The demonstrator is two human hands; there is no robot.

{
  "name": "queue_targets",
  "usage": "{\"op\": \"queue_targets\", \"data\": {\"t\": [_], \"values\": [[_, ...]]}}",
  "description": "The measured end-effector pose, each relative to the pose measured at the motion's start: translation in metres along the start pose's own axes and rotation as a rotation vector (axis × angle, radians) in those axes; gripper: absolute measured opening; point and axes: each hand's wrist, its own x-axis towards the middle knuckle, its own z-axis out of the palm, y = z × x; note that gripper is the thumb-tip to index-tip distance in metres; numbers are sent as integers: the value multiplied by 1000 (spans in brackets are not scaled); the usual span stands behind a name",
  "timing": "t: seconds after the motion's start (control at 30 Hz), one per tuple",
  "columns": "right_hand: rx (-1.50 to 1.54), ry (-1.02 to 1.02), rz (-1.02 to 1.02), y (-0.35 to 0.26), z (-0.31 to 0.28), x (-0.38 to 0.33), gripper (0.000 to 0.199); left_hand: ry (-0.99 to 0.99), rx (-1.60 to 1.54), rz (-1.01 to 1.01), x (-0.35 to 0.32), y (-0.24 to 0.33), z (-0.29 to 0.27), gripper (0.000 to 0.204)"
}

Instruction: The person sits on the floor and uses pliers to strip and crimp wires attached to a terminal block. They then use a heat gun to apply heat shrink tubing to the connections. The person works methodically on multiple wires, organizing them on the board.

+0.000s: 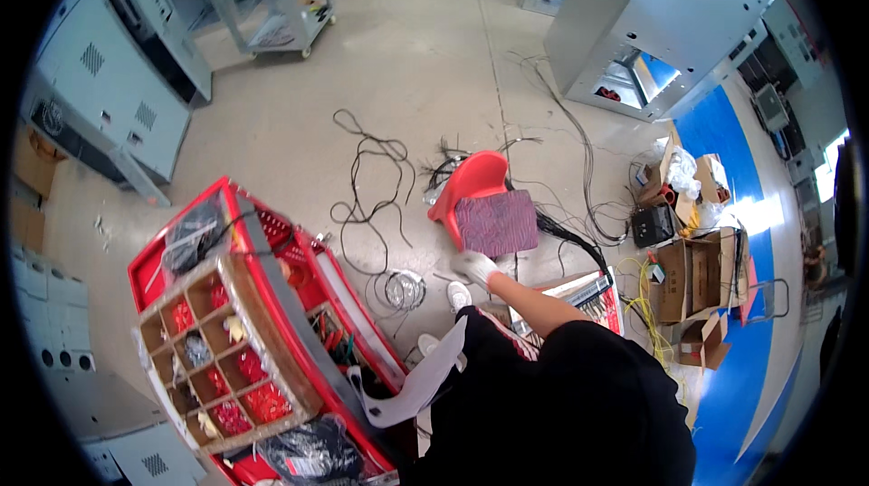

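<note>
My right hand, in a pale glove, reaches forward to the front edge of a low red plastic chair. A purple-grey patterned cushion lies on its seat. The glove overlaps the cushion's near corner; its fingers are too small and blurred to show a grip. My left hand is out of sight. A curved white sheet sticks out beside my body at the left, and what supports it is hidden. Under my right forearm stands a shallow white and red box with small parts in it.
Left is a red cart bearing a cardboard divider tray of small red parts. Loose black cable and a wire coil lie on the floor. Cardboard boxes stand right; metal cabinets and a grey trolley stand farther off.
</note>
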Motion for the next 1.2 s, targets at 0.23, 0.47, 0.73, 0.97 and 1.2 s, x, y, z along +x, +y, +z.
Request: {"op": "queue_targets", "data": {"t": [0.23,0.47,0.73,0.97,1.2], "values": [[524,-387,491,77,-4,-137,21,-268,-13,0,54,54,74,50],[1205,11,788,83,-116,-109,28,-626,-372,-139,166,150,273,22],[2120,214,396,47,-280,-122,49,-1205,-476,-664,212,157,537,21],[1515,793,964,33,-231,-136,37,-1739,618,424,148,132,693,54],[1420,1136,1723,-23,-261,-249,37,-2100,905,715,108,105,709,42]]}}
